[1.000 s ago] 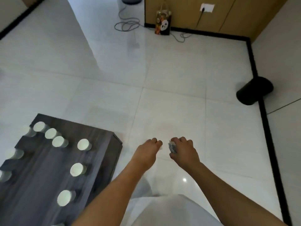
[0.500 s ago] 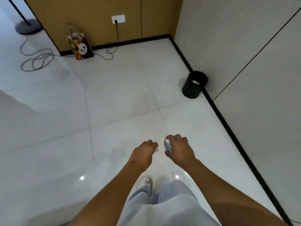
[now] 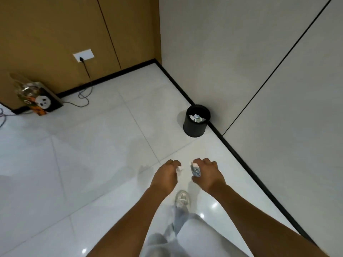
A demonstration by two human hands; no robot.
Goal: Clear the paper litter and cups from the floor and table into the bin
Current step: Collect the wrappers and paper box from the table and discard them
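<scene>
- Since half a second ago: bin sits nearer and lower in view, its contents now readable; both hands hold their same spots out front, side by side; table with cups gone from view since a second ago.
- Gift bag with panda face, far left of left hand, against brown wall.
- Cable runs from wall socket down to floor, loops beside bag.
- Floor: pale glossy tiles, black skirting along walls.
- Left hand: fingers curled round a small white paper wad, only a scrap showing at fingertips.
- Shoe on floor below and between hands; pale trouser leg behind it.
- Right hand: fingers curled round a crumpled paper, white with blue-grey print, poking out on thumb side.
- Hands near each other, not touching; narrow gap between.
- Bin: black, round, upright on floor, ahead of right hand and well apart from it, just beside skirting of right wall.
- Crumpled papers lie inside bin, white with a touch of green.
- Right wall: grey panels with dark seams.
</scene>
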